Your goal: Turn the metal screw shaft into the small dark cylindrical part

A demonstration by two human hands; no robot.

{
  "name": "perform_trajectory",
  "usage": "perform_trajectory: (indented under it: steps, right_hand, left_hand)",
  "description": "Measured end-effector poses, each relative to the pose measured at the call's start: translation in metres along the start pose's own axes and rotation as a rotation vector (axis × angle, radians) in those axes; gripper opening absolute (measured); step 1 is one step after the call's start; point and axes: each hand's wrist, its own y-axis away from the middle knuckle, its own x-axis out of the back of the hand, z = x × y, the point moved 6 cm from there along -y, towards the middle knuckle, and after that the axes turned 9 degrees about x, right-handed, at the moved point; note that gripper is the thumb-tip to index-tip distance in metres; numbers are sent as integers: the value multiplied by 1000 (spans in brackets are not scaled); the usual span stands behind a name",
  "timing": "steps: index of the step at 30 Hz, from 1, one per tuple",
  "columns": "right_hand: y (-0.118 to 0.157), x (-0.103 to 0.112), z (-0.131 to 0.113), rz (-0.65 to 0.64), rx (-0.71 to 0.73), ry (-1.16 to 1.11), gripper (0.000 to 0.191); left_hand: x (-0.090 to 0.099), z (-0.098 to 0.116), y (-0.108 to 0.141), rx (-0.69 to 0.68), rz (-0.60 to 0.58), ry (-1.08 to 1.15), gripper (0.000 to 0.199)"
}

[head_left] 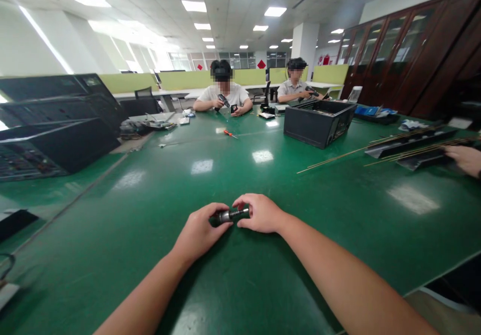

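A dark cylindrical part with silver collars and a narrower stepped shaft (227, 216) lies sideways between my two hands, just above the green table. My left hand (203, 228) is closed round its thicker dark end, thumb below and fingers above. From the other side my right hand (261, 213) curves its fingers and thumb round the thin shaft end. The very tip by the right palm is partly hidden, and I cannot tell the part's exact kind.
An orange-handled screwdriver (230, 134) lies farther out on the green table (169, 174). A black computer case (319, 122) stands right of it, larger dark cases (75, 139) at left. Thin rods (330, 161) lie near another person's hand (464, 158). Two people (223, 94) sit opposite with power drills.
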Motion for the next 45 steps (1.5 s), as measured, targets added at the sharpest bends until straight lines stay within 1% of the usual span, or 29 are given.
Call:
perform_trajectory:
  steps: [3,8,11,15,18,22,27,32,35,39,45]
  right_hand:
    - [-2,-4,0,-2,-9,37,36]
    - [-1,-7,1,-13,-47,37,32]
    - [1,-6,-1,4,-67,25,31]
    - [2,-5,-3,6,-94,-14,31]
    - [3,-5,-2,9,-114,-86,34]
    - [4,-4,-2,8,-95,-68,29]
    - [4,-3,-3,-17,-108,-19,22]
    - [2,-2,-6,-33,-94,7,20]
    - [2,-3,-6,-42,-98,11,20]
    - [4,-3,-6,-50,-114,5,28]
    - [4,-2,-8,-31,-80,-5,24]
  left_hand:
    - [-1,3,2,-49,-6,59,15]
    - [-5,5,2,-72,-57,155,14]
    - [-5,0,4,-57,-30,169,17]
    - [-2,-8,5,-35,56,167,20]
    - [-2,-7,4,-36,58,180,20]
    - [-4,-4,3,-50,24,198,20]
    - [-2,-5,4,-63,65,203,23]
    - [-2,-4,4,-79,53,212,22]
    - [-3,-4,4,-76,47,212,22]
    - [-3,-5,3,-48,44,216,21]
    - [-5,-5,3,-29,12,219,21]
